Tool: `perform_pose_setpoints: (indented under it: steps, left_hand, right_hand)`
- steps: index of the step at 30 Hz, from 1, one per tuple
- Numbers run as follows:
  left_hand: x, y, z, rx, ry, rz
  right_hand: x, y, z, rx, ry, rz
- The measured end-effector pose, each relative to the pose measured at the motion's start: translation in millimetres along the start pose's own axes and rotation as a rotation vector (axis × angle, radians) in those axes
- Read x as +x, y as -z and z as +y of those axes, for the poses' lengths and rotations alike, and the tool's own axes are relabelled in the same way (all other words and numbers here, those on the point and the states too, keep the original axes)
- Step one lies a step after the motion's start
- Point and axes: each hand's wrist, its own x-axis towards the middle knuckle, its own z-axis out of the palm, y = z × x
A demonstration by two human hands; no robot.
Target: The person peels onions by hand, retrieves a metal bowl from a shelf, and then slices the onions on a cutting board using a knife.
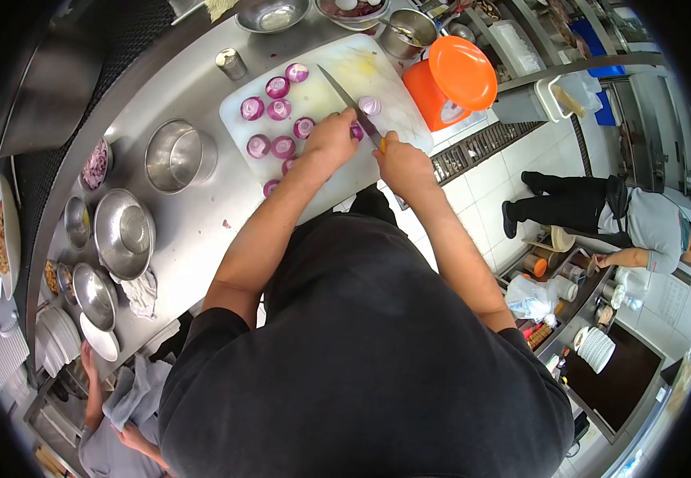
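Observation:
My right hand grips a kitchen knife by its yellowish handle, the long blade slanting away over the white cutting board. Close by the blade, my left hand has its fingers closed on a red onion, mostly hidden by the fingers and the blade. A pale cut onion piece lies just beyond the knife. On the board's left half sit several peeled red onions with their ends trimmed, some partly behind my left forearm.
An orange kitchen scale stands at the board's right edge. Left on the steel counter are an empty pot, metal bowls and a bowl of chopped onion. One person is at lower left, another at right.

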Motion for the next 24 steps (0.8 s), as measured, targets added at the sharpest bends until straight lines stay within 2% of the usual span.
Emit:
perform_pose_setpoints:
  steps: [3,9,15,21,24]
  left_hand:
    - [-0.7,5.6,0.7,0.028,-0.058,0.002]
    - [-1.1,-1.3,-7.4,-0.045,-0.094,0.054]
    - [0.1,-1.9,-9.7,-0.036,-0.101,0.071]
    - [-2.2,-2.7,-9.2,-0.083,-0.084,0.060]
    - [-1.3,1.7,-10.1,-0.086,-0.067,0.038]
  right_hand:
    - [-13.2,7.5,-2.6,-0.045,0.001,-0.030]
    - [11.8,-37.1,-1.4,0.022,-0.020,0.044]
    - [-2.4,6.7,-5.8,-0.020,0.054,-0.026]
    - [8.5,-38.8,-3.8,0.036,-0.011,0.047]
    - [12.6,-29.8,-4.3,0.007,0.014,0.035]
